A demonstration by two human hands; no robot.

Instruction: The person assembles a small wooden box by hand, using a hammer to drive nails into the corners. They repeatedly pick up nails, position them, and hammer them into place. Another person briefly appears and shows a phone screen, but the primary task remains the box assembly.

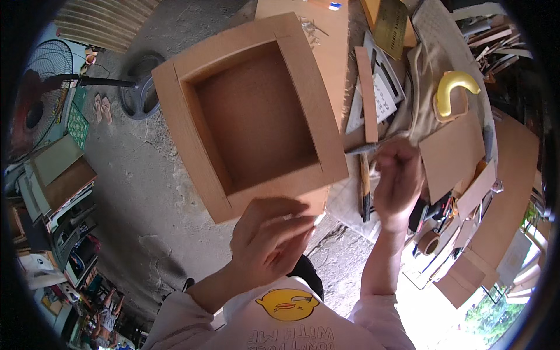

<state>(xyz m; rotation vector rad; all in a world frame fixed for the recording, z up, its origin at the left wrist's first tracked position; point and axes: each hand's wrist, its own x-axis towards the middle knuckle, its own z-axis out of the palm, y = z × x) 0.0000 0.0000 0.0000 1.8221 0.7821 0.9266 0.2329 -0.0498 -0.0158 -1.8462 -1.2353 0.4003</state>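
Note:
A square wooden box (324,111) with a wide flat rim and a deep recess lies tilted on the workbench (332,58). Just below its near edge is my left hand (271,242), fingers loosely stretched to the right, with no held thing visible. My right hand (399,181) is raised to the right of the box, its fingers curled in and slightly blurred. Whatever those fingers may hold is hidden. Beside that hand lies a hammer (365,186), its wooden handle pointing toward me. Beyond the hammer's head is a thin wood strip (366,93).
Loose nails (312,26) lie past the box. A metal triangle (388,73), a yellow curved object (452,90), flat brown boards (452,154) and a tape roll (429,243) crowd the right. At left, a fan (44,93) stands over the concrete floor (137,192).

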